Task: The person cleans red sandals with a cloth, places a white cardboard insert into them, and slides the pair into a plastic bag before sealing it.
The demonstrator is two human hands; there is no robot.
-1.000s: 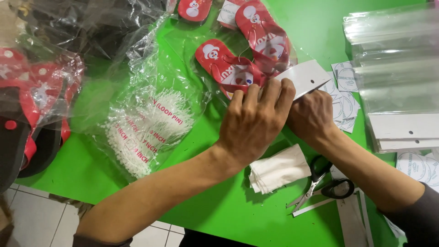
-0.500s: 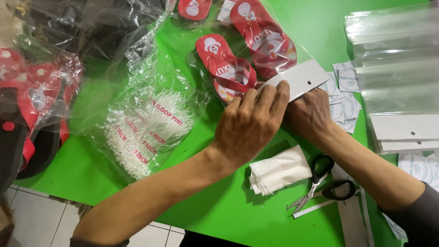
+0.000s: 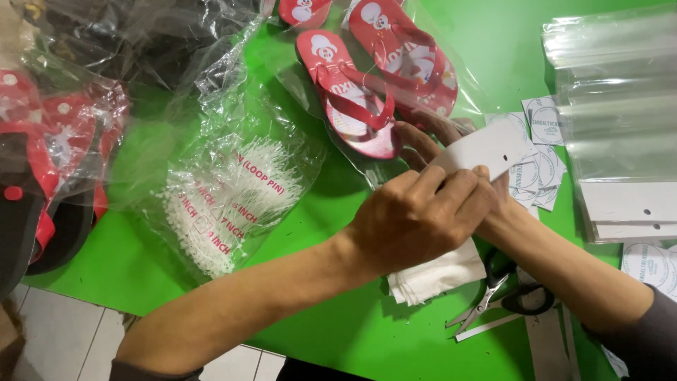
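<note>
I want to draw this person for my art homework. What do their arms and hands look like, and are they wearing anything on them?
Both hands are bare: the left hand and the right hand show no gloves, and no rings or watch are visible. The left forearm is uncovered up to a dark sleeve edge near the elbow. The right arm ends in a dark grey sleeve pushed up above the forearm.

Bright green tabletop [image 3: 352, 339] fills most of the view, matte, evenly lit from above with soft shadows. Its near edge runs diagonally across the lower left. Below it, floor [image 3: 63, 331] of pale grey-white tiles with dark grout lines. No walls or windows in view. Crumpled clear plastic [image 3: 141, 42] over a dark area at upper left catches glare.
</note>
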